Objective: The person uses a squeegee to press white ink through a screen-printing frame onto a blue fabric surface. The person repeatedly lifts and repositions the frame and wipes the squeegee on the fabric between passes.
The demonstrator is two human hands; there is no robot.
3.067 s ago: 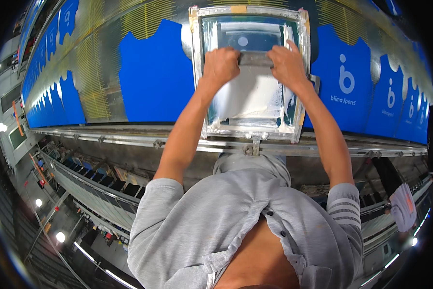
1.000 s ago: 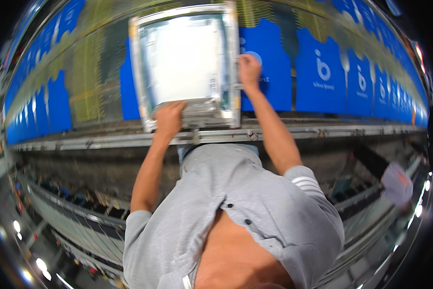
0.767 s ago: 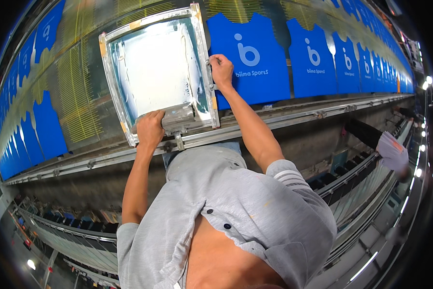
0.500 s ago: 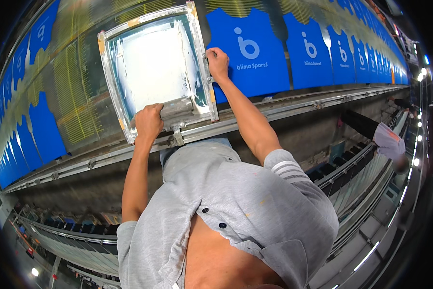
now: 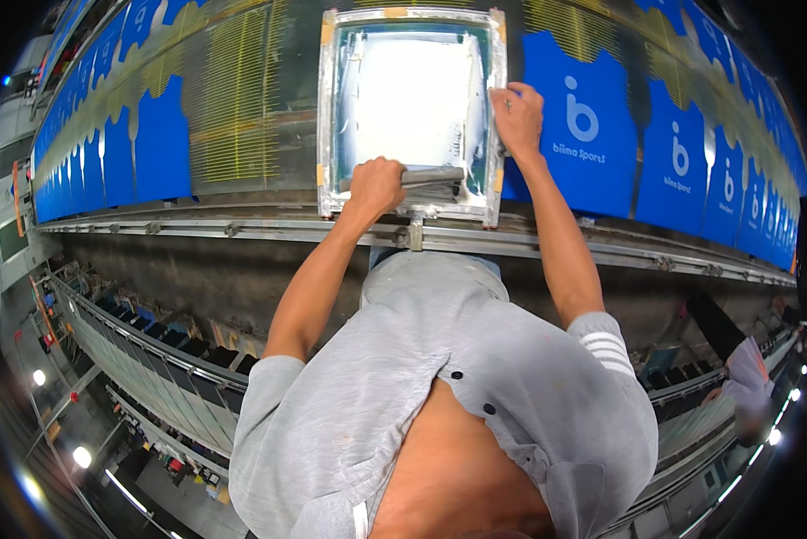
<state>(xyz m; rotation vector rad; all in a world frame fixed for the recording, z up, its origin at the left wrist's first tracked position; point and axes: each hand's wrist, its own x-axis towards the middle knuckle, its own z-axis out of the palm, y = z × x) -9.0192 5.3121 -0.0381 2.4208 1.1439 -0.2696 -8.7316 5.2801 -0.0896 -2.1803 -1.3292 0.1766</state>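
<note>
A screen-printing frame [image 5: 329,108] with a pale metal border lies on the long printing table, its mesh coated with white ink [image 5: 412,99]. My left hand [image 5: 378,185] is closed round one end of a grey squeegee [image 5: 435,176], which lies crosswise at the frame's near end. At the frame's right side, the curled fingers of my right hand [image 5: 518,117] grip its border. Just right of that hand lies a blue sleeveless shirt panel [image 5: 578,135] bearing a pale printed logo.
More blue panels [image 5: 677,157] run along the table to the right, and others [image 5: 161,144] to the left. Yellow comb-like marks [image 5: 237,99] cover the table left of the frame. A metal rail [image 5: 304,229] follows its near edge. Another person [image 5: 746,368] is at the far right.
The view has turned, so frame, hands and panels all appear further right and straighter. Both hands keep their holds, and the squeegee is still at the frame's near end.
</note>
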